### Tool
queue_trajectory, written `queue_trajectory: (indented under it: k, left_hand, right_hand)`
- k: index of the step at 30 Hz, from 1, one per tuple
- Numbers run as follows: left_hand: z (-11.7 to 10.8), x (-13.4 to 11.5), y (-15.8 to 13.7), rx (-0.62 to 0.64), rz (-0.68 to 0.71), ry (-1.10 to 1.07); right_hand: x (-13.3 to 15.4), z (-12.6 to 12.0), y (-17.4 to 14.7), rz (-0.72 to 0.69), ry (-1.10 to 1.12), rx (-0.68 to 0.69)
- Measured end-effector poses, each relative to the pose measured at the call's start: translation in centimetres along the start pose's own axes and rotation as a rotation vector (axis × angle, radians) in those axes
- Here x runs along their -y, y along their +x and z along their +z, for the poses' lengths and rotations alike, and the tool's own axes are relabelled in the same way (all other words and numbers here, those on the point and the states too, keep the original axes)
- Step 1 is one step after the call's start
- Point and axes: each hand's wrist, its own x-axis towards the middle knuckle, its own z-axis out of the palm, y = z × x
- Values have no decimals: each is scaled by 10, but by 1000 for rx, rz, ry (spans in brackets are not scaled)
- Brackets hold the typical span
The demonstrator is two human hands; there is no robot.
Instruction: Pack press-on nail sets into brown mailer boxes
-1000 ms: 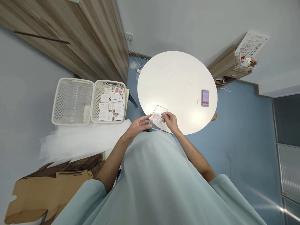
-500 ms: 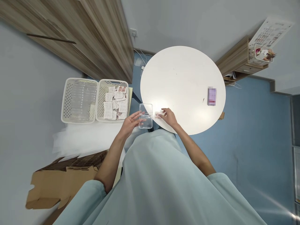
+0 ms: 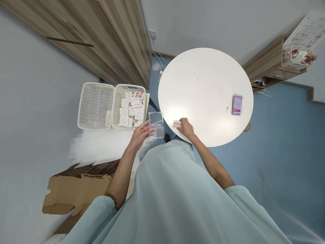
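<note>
In my left hand is a clear hinged plastic box, its lid swung open away from me. The thumb and fingers grip the left side of the box, just off the table's left edge. My right hand is over the near left part of the white round table. Its fingers close on the right end of a small white card with a reddish pattern. Whether the card is lifted off the table I cannot tell.
To the left, one white basket holds stacked clear boxes, and another basket holds several white printed cards. A purple pack lies on the table's right side. An opened cardboard box sits at lower left, below white plastic sheeting.
The view has shifted, so the room appears further right. My left hand and the open box have moved slightly left, away from the table. The patterned card shows more clearly at my right fingers.
</note>
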Motion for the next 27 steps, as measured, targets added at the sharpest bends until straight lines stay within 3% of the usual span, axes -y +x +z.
queue_trajectory:
  k: [7, 15, 21, 27]
  left_hand:
    - [12, -1, 5, 79, 32, 16]
    - [30, -11, 6, 155, 71, -26]
    - [47, -21, 5, 224, 85, -77]
    - [52, -20, 4, 219, 96, -98]
  right_hand:
    - [3, -19, -24, 28, 183, -93]
    - [47, -87, -57, -42, 558, -332]
    - [84, -112, -66, -190, 602, -249]
    - [82, -111, -69, -271, 484, -165]
